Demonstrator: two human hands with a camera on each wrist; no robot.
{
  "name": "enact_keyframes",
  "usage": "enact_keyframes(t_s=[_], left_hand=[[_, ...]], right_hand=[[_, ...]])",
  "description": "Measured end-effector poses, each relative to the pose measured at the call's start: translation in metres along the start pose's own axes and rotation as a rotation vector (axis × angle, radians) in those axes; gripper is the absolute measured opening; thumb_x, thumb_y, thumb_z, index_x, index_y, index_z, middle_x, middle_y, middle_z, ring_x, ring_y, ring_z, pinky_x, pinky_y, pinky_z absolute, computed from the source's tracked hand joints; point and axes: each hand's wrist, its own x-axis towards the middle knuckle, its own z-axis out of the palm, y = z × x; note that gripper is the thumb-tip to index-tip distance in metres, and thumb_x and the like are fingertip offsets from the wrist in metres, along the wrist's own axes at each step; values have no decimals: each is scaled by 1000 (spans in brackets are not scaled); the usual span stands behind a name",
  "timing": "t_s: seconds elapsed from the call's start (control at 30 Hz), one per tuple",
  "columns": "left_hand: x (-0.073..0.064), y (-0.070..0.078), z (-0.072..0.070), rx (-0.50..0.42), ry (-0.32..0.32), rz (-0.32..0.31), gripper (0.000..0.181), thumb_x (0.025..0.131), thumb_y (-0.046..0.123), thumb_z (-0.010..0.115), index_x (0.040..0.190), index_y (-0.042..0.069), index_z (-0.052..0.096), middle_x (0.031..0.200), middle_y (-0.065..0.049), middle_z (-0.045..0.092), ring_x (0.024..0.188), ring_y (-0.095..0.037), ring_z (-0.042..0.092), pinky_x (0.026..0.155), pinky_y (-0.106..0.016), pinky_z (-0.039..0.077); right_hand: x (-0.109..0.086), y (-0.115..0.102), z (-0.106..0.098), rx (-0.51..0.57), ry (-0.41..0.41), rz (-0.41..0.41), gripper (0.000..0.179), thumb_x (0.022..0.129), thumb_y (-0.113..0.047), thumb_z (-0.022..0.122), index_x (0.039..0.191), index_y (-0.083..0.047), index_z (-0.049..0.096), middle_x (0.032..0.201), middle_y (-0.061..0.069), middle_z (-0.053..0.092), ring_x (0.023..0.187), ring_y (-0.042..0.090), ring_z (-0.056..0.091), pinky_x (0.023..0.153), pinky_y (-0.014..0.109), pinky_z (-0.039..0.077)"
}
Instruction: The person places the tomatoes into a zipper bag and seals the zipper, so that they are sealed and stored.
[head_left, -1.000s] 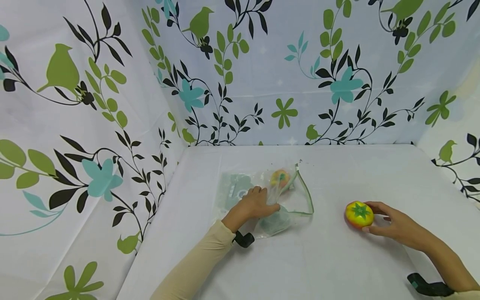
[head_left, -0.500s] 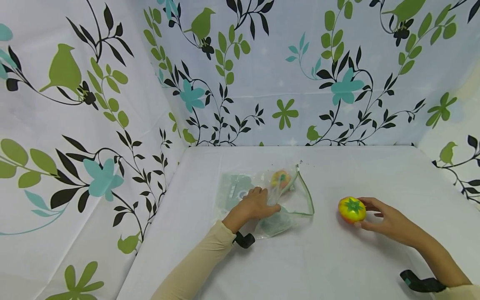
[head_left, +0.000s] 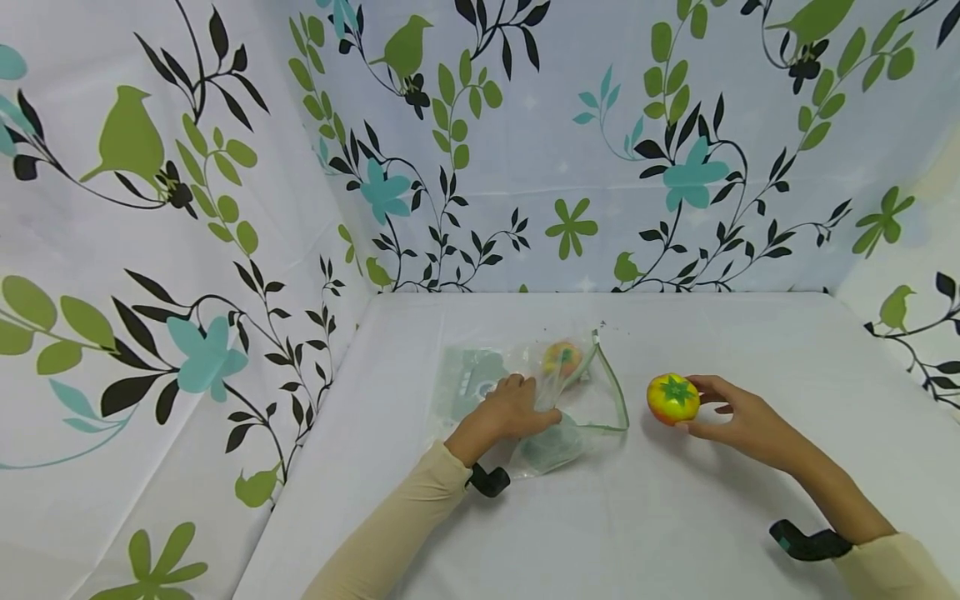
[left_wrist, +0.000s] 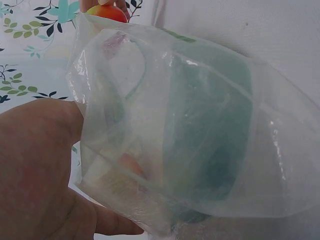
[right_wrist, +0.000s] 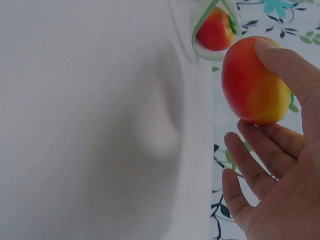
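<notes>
My right hand (head_left: pixel 738 421) pinches a red-and-yellow toy tomato (head_left: pixel 672 398) with a green star-shaped top, between thumb and fingertips. In the right wrist view the toy tomato (right_wrist: pixel 252 82) is off the table, its lower fingers spread loosely. My left hand (head_left: pixel 510 408) grips the upper layer of a clear zip bag (head_left: pixel 450 375) with a green-edged mouth, which gapes to the right. A second toy tomato (head_left: pixel 561 358) lies inside the bag near that mouth. Plastic fills most of the left wrist view and hides some of the left fingers.
The white-covered table (head_left: pixel 675 517) runs back to a leaf-and-bird patterned curtain (head_left: pixel 585 150). A similar curtain (head_left: pixel 247 225) borders the left side. A black wrist strap (head_left: pixel 810 542) sits on the right arm, another (head_left: pixel 487 480) on the left.
My right hand has carried the toy tomato leftward and slightly away from me, closer to the bag's mouth. My left hand and the bag have stayed put.
</notes>
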Motion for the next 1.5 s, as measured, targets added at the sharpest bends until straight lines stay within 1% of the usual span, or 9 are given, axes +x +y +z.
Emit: enact_keyframes(t_s=[0.17,0.57,0.73,0.9,1.07,1.17,1.23,1.37,1.5], left_hand=[[-1,0,0,-7,-2,4,90,96,65,52,161,3,39,165,-19,37,152,-37,36,118,-58,37],[-2,0,-1,-13,9,10,89,96,64,54,159,2,42,162,-19,40,150,-37,39,118,-58,38],[-3,0,-1,-8,7,11,90,96,64,54,159,1,42,162,-20,40,149,-37,39,117,-58,39],[-2,0,-2,-4,2,11,89,96,64,53,159,1,42,162,-20,40,149,-37,40,117,-57,39],[0,-1,-2,0,11,15,89,96,64,54,158,1,43,162,-20,41,148,-36,41,117,-56,40],[-1,-1,-2,0,14,17,90,95,64,55,158,0,43,162,-20,40,148,-36,40,117,-55,40],[-1,-1,-3,-1,12,14,90,95,64,55,158,0,43,162,-20,40,148,-35,40,117,-54,41],[-3,-1,-4,-7,3,5,89,96,63,54,159,1,41,164,-20,38,149,-34,39,117,-54,40],[-3,-1,-4,-12,1,1,88,96,63,53,158,2,42,163,-19,39,148,-34,40,117,-55,41]], right_hand=[[13,-6,10,-3,0,-28,72,93,-38,80,149,-4,52,141,20,62,122,39,62,97,59,54],[41,-21,29,11,-27,-48,72,92,-44,81,148,-6,55,142,18,63,119,35,63,98,59,54],[49,-25,37,17,-39,-66,72,91,-46,81,148,-9,56,142,15,64,117,31,65,98,57,54],[55,-30,43,21,-51,-105,69,92,-43,81,147,-9,58,140,13,66,113,28,65,96,55,55],[63,-33,47,22,-81,-119,68,91,-43,82,146,-10,59,140,12,67,113,27,65,93,52,56],[67,-34,50,20,-117,-121,71,91,-43,82,148,-8,58,140,14,66,113,29,65,89,48,59],[68,-34,52,20,-143,-120,72,91,-43,82,148,-7,57,140,14,66,112,28,64,85,42,60],[71,-35,53,14,-176,-152,72,91,-41,82,149,-6,56,136,13,67,108,25,63,80,33,57],[72,-37,54,16,-202,-172,67,92,-34,82,147,-5,57,132,12,68,104,23,60,76,27,55]])
